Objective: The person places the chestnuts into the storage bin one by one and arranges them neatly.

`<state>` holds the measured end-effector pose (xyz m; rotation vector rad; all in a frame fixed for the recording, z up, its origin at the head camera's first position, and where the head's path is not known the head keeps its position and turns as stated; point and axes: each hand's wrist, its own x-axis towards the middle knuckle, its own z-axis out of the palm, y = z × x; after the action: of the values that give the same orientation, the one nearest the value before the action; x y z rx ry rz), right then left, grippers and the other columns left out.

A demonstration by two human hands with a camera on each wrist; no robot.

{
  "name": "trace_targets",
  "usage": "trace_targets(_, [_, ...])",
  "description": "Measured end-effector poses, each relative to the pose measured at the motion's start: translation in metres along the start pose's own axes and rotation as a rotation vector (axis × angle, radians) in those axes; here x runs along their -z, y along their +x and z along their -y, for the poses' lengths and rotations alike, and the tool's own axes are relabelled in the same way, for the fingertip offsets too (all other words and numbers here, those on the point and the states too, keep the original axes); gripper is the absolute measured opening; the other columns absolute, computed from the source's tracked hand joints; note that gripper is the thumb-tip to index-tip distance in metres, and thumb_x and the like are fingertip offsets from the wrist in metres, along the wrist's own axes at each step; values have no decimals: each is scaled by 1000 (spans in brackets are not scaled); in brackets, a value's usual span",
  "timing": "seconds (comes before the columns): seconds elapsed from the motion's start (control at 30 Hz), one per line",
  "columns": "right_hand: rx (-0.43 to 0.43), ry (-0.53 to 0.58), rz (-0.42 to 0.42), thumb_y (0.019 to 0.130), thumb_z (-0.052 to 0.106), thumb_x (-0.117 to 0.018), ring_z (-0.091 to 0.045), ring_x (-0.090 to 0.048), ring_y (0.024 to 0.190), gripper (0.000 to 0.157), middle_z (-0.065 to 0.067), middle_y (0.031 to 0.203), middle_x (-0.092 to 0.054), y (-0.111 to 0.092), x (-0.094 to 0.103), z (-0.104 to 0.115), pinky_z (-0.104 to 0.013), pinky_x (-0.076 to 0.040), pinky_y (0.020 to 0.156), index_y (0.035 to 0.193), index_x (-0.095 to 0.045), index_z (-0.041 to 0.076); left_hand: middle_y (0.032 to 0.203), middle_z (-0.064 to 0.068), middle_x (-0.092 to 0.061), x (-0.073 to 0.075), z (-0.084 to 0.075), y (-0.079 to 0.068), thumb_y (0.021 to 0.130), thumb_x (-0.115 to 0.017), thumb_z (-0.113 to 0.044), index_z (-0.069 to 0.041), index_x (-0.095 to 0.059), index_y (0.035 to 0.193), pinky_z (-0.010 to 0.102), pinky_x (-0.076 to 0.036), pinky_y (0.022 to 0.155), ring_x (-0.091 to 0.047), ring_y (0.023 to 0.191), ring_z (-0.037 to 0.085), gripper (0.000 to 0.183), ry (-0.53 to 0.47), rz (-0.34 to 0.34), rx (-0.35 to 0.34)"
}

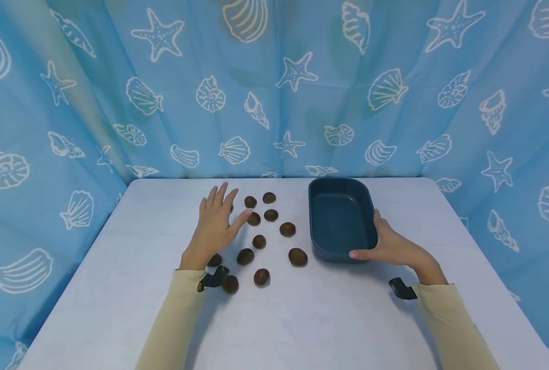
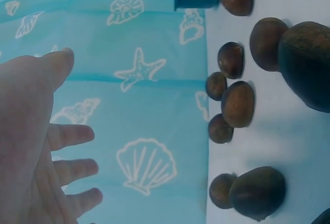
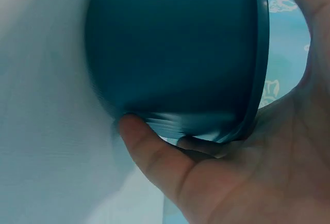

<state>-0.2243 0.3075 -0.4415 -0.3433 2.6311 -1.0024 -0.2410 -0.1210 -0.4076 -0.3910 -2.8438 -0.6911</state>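
Observation:
My left hand [image 1: 213,226] hovers over the scattered brown chestnuts [image 1: 245,256], its fingers spread and its thumb out to the right. In the left wrist view the palm [image 2: 26,141] faces the camera and holds nothing; several chestnuts [image 2: 238,104] lie on the table beside it. A deep dark-blue rectangular tub [image 1: 341,221] stands to the right of the chestnuts, nothing visible inside. My right hand [image 1: 395,246] grips its near right corner, thumb on the near wall and fingers along the right side. The right wrist view shows a fingertip [image 3: 135,126] against the tub's wall.
A white-covered table [image 1: 330,318] carries everything. Blue curtains [image 1: 274,103] with shell and starfish prints hang behind it and along both sides. One chestnut [image 1: 298,257] lies close to the tub's left wall.

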Motion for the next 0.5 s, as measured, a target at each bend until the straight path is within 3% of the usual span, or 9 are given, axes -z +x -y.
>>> trace_targets(0.23, [38, 71, 11, 77, 42, -88, -57, -8, 154, 147, -32, 169, 9, 2, -6, -6, -80, -24, 114, 159, 28, 6, 169, 25, -24, 12, 9, -7, 104, -55, -47, -1, -40, 156, 67, -16, 126, -19, 158, 48, 71, -41, -52, 7])
trace_targets(0.5, [90, 125, -19, 79, 37, -88, -53, -14, 155, 142, -27, 171, 3, 7, -8, -9, -80, -26, 114, 162, 24, 13, 167, 23, -30, 27, 25, -21, 104, -59, -43, -3, -45, 153, 66, -28, 123, -29, 155, 45, 65, -135, -80, 52])
